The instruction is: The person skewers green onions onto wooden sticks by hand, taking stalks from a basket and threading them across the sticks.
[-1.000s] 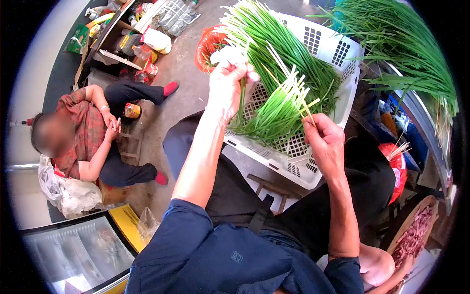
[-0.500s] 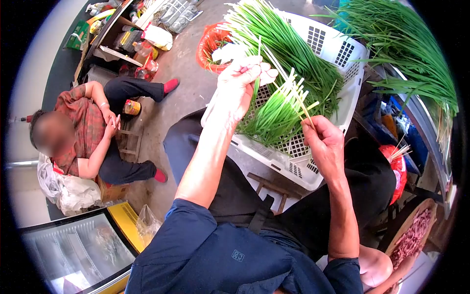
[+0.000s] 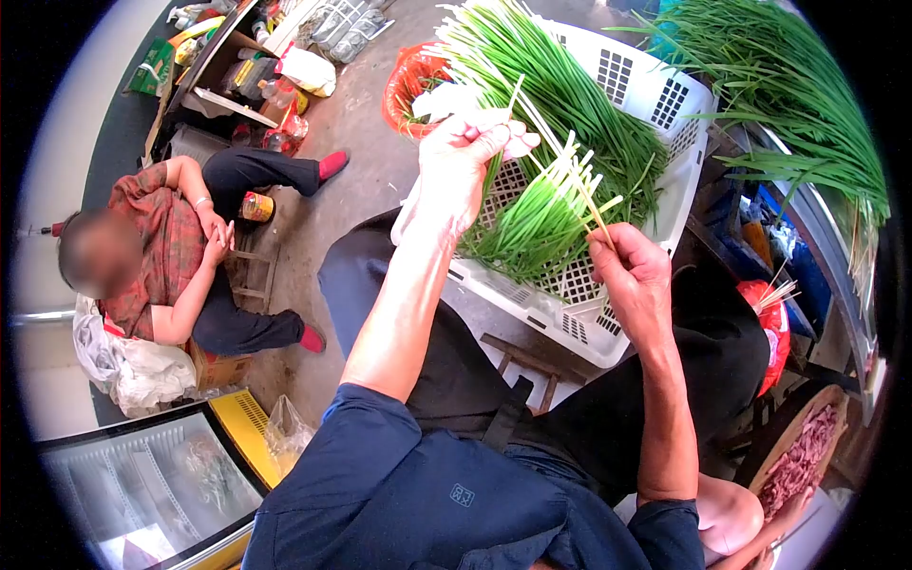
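My right hand pinches the lower end of a thin wooden skewer, which slants up and left. A row of short garlic chives sits along the skewer, white ends up and green leaves hanging down. Farther up, my left hand is closed on a chive stalk, its pale end poking above the fingers near the skewer's upper part. Under both hands stands a white plastic crate with a big bundle of chives lying in it.
More chives lie on a surface at upper right. A red bag with skewers stands right of my leg. A round basket of reddish strips is at lower right, beside another person's arm. A seated person is at left, near a glass-topped freezer.
The stalk in my left hand has tipped to the right, toward the skewer. My left hand has shifted slightly; the right hand has barely moved.
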Available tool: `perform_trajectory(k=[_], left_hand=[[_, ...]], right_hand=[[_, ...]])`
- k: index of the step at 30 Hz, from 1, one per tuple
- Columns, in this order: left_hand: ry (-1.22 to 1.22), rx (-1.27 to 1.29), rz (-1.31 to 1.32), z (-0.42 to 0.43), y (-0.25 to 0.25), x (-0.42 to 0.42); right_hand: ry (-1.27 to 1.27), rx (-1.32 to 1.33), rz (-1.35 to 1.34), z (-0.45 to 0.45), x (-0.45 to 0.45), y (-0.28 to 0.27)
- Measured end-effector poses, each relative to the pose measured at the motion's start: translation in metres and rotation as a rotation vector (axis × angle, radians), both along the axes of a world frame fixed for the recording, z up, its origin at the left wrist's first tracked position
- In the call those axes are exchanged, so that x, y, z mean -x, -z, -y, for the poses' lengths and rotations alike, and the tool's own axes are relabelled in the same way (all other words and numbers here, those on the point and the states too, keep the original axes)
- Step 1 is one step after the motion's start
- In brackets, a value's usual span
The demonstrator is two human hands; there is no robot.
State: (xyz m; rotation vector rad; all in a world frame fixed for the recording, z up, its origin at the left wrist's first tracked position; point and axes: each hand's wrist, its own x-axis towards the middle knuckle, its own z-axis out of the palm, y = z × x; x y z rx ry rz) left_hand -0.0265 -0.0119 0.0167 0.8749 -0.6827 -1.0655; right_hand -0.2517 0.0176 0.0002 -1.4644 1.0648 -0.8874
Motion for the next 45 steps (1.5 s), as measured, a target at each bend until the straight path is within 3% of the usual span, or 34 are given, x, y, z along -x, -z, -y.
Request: perform_trajectory(k=[8,10,16,45], left_hand=[[0.041,-0.002,-0.002,-0.001,0.003,0.002],[0.083,-0.012,-0.170,-0.002,0.000,0.000],[0.226,-0.088,-0.182,-0.001,0.014,-0.016],[0.164,-0.022,-0.068,-0.002,0.012,-0.007]], right_hand=[[0.020,0.006,0.006,0.000,0.001,0.002],[0.022,0.013,0.001,0.000,-0.001,-0.001],[0.022,0.015,-0.015,0.000,0.000,-0.004],[0.008,-0.016,-0.016,0.000,0.002,-0.003]])
